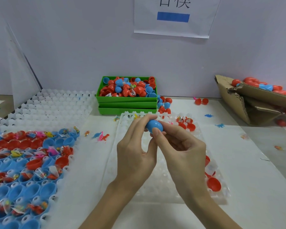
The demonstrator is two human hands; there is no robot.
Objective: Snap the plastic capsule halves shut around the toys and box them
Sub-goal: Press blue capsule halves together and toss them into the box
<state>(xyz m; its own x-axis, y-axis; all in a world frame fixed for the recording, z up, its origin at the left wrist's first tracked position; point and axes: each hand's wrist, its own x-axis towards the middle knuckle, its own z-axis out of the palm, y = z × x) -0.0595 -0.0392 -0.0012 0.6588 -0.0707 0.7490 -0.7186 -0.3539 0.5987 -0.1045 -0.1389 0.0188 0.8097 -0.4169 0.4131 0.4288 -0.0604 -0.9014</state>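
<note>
At the centre of the frame you hold a blue capsule [154,126] between both hands, above a clear tray [163,187] lying on the bench [254,187]. Your left hand [135,154] has its grip clamped on the capsule's left end, fingers curled over the top and thumb underneath. Your right hand [183,151] pinches the right end, thumb tip pressed on the near face of the shell and the other fingers folded in behind. The capsule looks whole, with both halves blue; whether its seam is fully seated you cannot tell.

The clear tray carries a few red halves [213,184] along its right edge and more at its upper right corner. At the lower left of the frame a white moulded tray [53,103] holds rows of blue halves [30,190] and red ones, many with small bagged toys [40,173] in them. Loose toy dinosaurs [102,136] lie on the bench between the two trays.

Above the centre, against the wall, a stack of green bins [127,103] is heaped with red and blue capsule parts. At the upper right a torn cardboard box [238,103] holds closed red and blue capsules, well apart from your hands. A paper sign [172,28] hangs on the wall at the top.
</note>
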